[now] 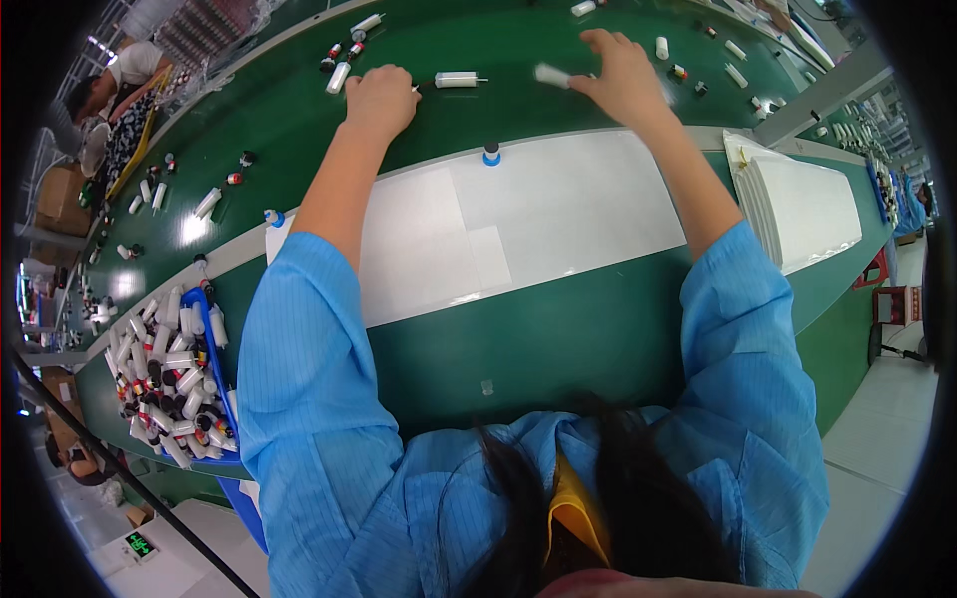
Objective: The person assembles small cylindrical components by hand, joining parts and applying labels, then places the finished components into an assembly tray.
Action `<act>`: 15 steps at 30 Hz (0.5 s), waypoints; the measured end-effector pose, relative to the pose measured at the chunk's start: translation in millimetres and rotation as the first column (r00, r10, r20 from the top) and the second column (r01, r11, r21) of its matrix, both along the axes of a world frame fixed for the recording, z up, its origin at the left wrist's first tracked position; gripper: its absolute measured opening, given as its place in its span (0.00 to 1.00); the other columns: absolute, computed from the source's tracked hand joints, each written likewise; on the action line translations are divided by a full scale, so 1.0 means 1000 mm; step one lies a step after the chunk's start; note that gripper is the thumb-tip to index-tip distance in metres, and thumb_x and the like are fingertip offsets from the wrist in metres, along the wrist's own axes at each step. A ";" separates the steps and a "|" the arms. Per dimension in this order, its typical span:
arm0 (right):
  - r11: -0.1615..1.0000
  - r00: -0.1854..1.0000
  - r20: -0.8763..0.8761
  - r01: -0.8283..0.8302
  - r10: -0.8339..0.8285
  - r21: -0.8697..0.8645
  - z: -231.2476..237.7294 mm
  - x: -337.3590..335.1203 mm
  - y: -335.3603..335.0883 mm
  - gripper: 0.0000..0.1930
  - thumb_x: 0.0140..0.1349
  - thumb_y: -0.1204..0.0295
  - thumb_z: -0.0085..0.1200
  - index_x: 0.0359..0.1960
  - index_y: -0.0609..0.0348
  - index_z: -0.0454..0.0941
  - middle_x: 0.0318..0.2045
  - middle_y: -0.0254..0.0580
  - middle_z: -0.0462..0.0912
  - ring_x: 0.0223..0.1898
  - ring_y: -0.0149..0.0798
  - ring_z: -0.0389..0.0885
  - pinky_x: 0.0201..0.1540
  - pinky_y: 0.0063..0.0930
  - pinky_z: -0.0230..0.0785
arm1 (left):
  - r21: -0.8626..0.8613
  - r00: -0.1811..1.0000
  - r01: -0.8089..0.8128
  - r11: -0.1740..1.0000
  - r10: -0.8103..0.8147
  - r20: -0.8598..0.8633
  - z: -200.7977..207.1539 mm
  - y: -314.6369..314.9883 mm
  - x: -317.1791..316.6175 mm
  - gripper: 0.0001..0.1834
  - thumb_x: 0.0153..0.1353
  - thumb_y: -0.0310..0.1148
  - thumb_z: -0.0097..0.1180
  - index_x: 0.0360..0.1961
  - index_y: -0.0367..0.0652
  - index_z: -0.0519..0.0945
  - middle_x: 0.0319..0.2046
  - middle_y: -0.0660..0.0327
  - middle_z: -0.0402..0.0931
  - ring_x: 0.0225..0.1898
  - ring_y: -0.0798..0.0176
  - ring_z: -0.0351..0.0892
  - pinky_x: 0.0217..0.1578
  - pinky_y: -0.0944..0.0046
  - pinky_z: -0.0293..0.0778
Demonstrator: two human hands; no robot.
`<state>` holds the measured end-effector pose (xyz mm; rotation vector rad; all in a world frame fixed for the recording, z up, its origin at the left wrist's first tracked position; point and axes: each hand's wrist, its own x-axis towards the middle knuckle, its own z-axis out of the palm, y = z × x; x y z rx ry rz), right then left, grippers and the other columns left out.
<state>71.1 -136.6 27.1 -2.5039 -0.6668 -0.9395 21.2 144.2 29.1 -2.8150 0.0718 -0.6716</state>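
Note:
My left hand (384, 100) is at the far part of the green table, its fingers curled closed. Whatever they hold is mostly hidden, with a small dark bit showing at the fingertips. Just right of it lies a white cylinder (458, 80) with a thin stem. Farther right, my right hand (626, 82) has its thumb and fingers spread. A motion-blurred white cylinder (551, 76) is by the thumb tip; I cannot tell whether they touch. Left of my left hand lie another white cylinder (339, 78) and several small black and red pieces.
White sheets (558, 209) cover the table before me, with a blue-and-black cap (490, 154) at their far edge. A blue tray (227, 399) heaped with white cylinders stands at left. Stacked white sheets (807, 204) lie right, near a metal post (827, 95). A person (135, 70) works far left.

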 end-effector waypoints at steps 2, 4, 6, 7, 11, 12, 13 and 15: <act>0.931 0.943 -0.026 -0.324 0.332 0.166 0.004 -0.035 0.020 0.15 0.45 0.70 0.58 0.38 0.56 0.76 0.37 0.44 0.75 0.41 0.46 0.72 0.43 0.35 0.66 | -0.014 0.989 0.010 1.000 -0.012 -0.148 -0.001 0.005 0.000 0.13 0.53 0.37 0.52 0.37 0.43 0.78 0.32 0.52 0.75 0.36 0.53 0.75 0.40 0.58 0.69; 0.789 0.756 -0.227 -0.585 0.614 0.189 -0.004 -0.083 0.040 0.07 0.48 0.74 0.52 0.31 0.57 0.77 0.34 0.45 0.75 0.38 0.45 0.71 0.41 0.34 0.66 | 0.022 0.977 0.088 0.996 -0.082 -0.198 0.008 0.003 -0.006 0.12 0.55 0.34 0.49 0.37 0.40 0.76 0.31 0.49 0.75 0.34 0.53 0.76 0.39 0.59 0.70; 0.763 0.763 -0.250 -0.635 0.596 -0.121 -0.021 -0.133 0.054 0.06 0.48 0.75 0.52 0.28 0.62 0.76 0.30 0.44 0.73 0.37 0.44 0.70 0.39 0.34 0.67 | -0.240 0.976 0.020 0.971 -0.071 -0.204 0.016 0.001 -0.014 0.12 0.56 0.33 0.47 0.37 0.38 0.76 0.30 0.50 0.75 0.34 0.55 0.76 0.38 0.60 0.70; 0.712 0.770 -0.298 -0.637 0.565 -0.296 -0.025 -0.148 0.058 0.05 0.47 0.76 0.51 0.26 0.63 0.75 0.29 0.45 0.72 0.36 0.44 0.69 0.37 0.34 0.67 | -0.483 0.974 -0.050 0.874 -0.065 -0.218 0.017 0.001 -0.019 0.12 0.57 0.32 0.46 0.38 0.37 0.75 0.30 0.51 0.75 0.34 0.57 0.76 0.37 0.60 0.71; 0.716 0.818 -0.278 -0.576 0.504 -0.396 -0.015 -0.161 0.062 0.03 0.44 0.77 0.51 0.21 0.65 0.73 0.26 0.45 0.73 0.34 0.44 0.71 0.34 0.31 0.69 | -0.888 0.876 -0.297 -0.352 -0.470 -0.106 0.016 0.003 -0.047 0.14 0.60 0.31 0.43 0.43 0.32 0.71 0.31 0.59 0.74 0.36 0.65 0.75 0.40 0.66 0.72; 0.715 0.816 -0.280 -0.577 0.505 -0.395 -0.009 -0.155 0.065 0.03 0.44 0.77 0.51 0.21 0.65 0.73 0.26 0.45 0.73 0.34 0.44 0.71 0.34 0.31 0.69 | -0.887 0.877 -0.299 -0.353 -0.469 -0.109 0.011 0.000 -0.054 0.14 0.60 0.31 0.43 0.43 0.32 0.71 0.31 0.59 0.74 0.36 0.65 0.75 0.40 0.66 0.72; 0.682 0.775 -0.442 -0.620 0.453 -0.388 -0.002 -0.149 0.071 0.03 0.44 0.78 0.52 0.21 0.65 0.73 0.26 0.44 0.73 0.33 0.43 0.72 0.33 0.31 0.68 | -0.865 0.882 -0.241 -0.439 -0.470 -0.008 0.007 -0.007 -0.062 0.14 0.60 0.31 0.45 0.43 0.32 0.71 0.32 0.58 0.73 0.37 0.64 0.74 0.41 0.66 0.72; 0.661 0.715 -0.588 -0.653 0.379 -0.369 0.010 -0.130 0.078 0.03 0.43 0.78 0.52 0.20 0.64 0.72 0.25 0.44 0.74 0.33 0.42 0.73 0.33 0.31 0.68 | -0.823 0.860 -0.201 -0.531 -0.499 0.112 0.002 -0.015 -0.064 0.15 0.59 0.32 0.48 0.45 0.33 0.70 0.35 0.58 0.72 0.40 0.63 0.73 0.44 0.65 0.71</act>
